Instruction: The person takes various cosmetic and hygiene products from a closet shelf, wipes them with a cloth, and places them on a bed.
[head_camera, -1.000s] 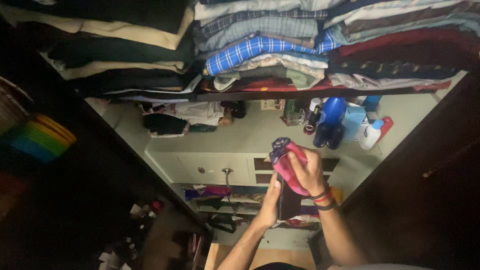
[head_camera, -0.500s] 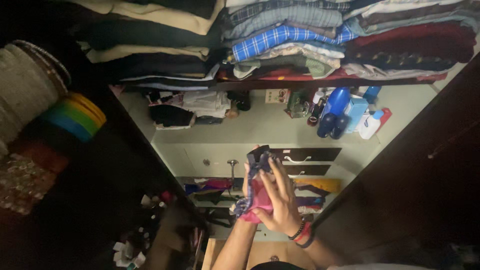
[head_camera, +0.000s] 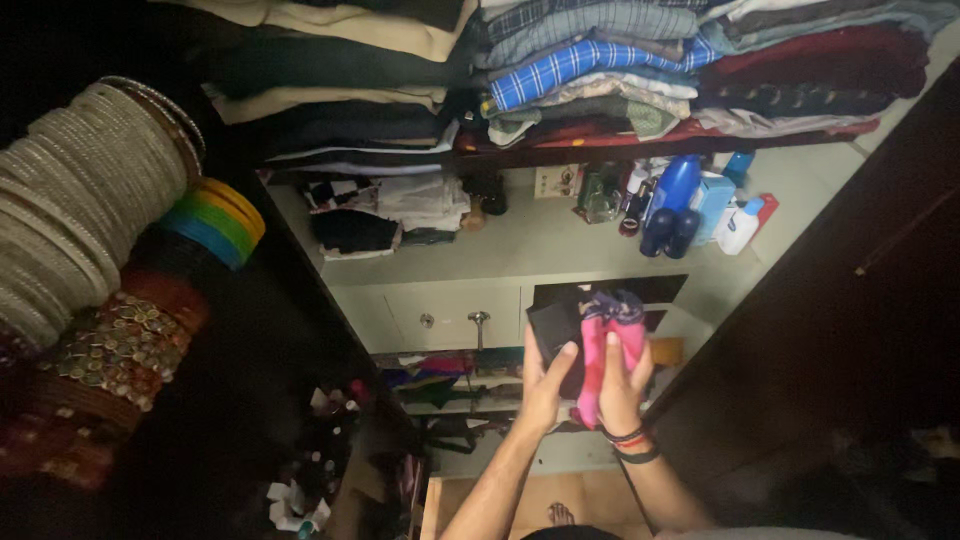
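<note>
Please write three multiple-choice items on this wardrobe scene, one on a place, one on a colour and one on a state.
1. Where do the bottles stand?
A. on the pale shelf under the folded clothes
B. on the floor
C. on top of the bangles

2. What colour is the cloth in the hands?
A. white
B. pink with dark parts
C. yellow

3. How is the cloth held?
A. by one hand only
B. by no hand
C. between both hands

Answers:
1 A: the bottles stand on the pale shelf, below the stacked clothes.
2 B: the cloth shows pink beside a dark piece.
3 C: the left hand and the right hand both grip it from below.
</note>
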